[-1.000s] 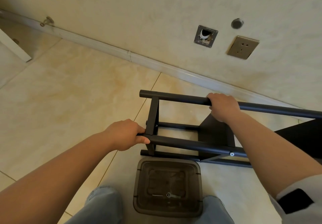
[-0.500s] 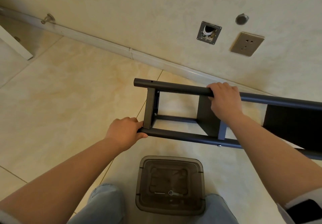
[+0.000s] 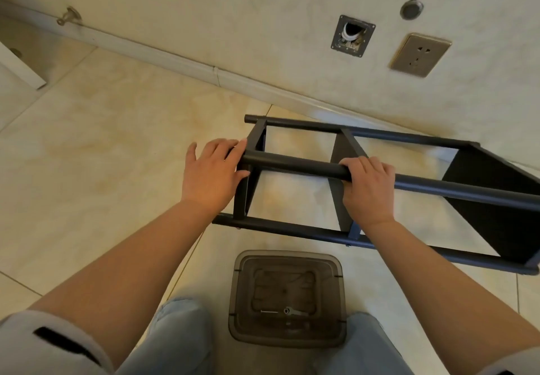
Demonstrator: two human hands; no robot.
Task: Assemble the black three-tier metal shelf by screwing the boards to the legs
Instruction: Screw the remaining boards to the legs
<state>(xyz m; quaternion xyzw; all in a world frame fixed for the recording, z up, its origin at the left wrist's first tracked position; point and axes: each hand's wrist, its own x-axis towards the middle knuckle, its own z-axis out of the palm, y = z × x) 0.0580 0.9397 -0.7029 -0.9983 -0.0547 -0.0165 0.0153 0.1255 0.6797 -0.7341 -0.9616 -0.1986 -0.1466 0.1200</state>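
Head view shows the shelf (image 3: 380, 199) lying on its side on the floor (image 3: 102, 155), close to the wall (image 3: 263, 9), just beyond a bin (image 3: 287, 298) that stands between the person's knees; four round legs (image 3: 295, 164) run from left to right, and three flat boards sit across them, one at the left end (image 3: 248, 182), one in the middle (image 3: 340, 199), one at the right (image 3: 496, 199). Screw heads show under the nearest leg, below the left and the middle board; so I judge the frame is mostly joined, all three boards are in place; how many screws are missing or loose I cannot tell, because most joints are hidden or too small. What seems left is to check or tighten the other corners and to stand the shelf upright.

Left hand (image 3: 211, 173) lies open against the left end, the palm at the end of the upper near leg, fingers spread and not closed around anything; right hand (image 3: 366, 187) is clenched around the same leg, just by the middle board. Both hands look as if they turn or steady the frame, not drive a screw; neither holds a tool.

Inside the bin lie a small wrench (image 3: 295, 312) and a thin rod-like piece (image 3: 268, 312), perhaps a key.

No brand, label or writing can be read anywhere; the socket (image 3: 420, 54) on the wall is plain, and beside it is an open wall box (image 3: 353, 36).
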